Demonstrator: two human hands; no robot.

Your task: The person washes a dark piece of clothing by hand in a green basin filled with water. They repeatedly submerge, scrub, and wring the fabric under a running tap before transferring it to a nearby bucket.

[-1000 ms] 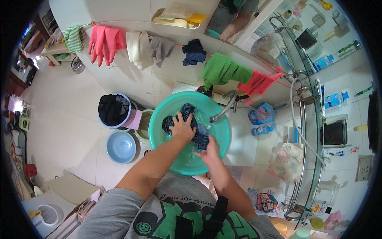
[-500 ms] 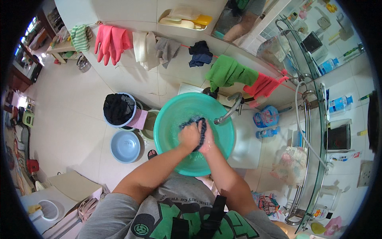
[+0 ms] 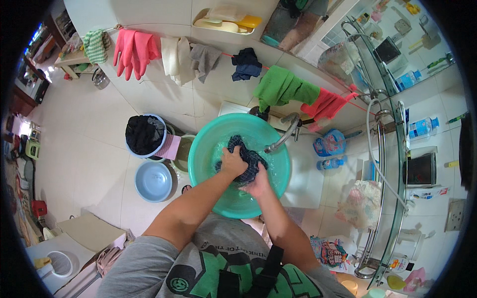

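Has opened the dark checked cloth [image 3: 251,166] out of the tight bunch of half a second ago, and has parted both hands, then pressed together, to opposite sides of it. Keeps the cloth inside the teal basin [image 3: 203,144], near its middle, amid rippling water [image 3: 221,153]; cannot tell to what depth. Lays the left hand [image 3: 233,161] across the cloth from the left, back upward, fingers curled into the folds and gripping. Sets the right hand [image 3: 256,185] at the lower right edge of the cloth, touching it, thumb up; cannot tell a closed grip there from mere support, with fingers partly hidden.

Has the curved metal faucet [image 3: 283,140] reaching over the basin's right side, tip near the cloth but apart from both hands. Shows to the left, on the pale tiled floor [image 3: 94,169], a light blue basin [image 3: 153,182] near a blue bucket [image 3: 160,145] heaped with black clothes [image 3: 142,134], plus an olive bucket [image 3: 184,151] just beside the teal rim. Faces a cord [image 3: 226,54] hung with pink gloves [image 3: 135,52], a green cloth [image 3: 285,87] and a red cloth [image 3: 325,104].
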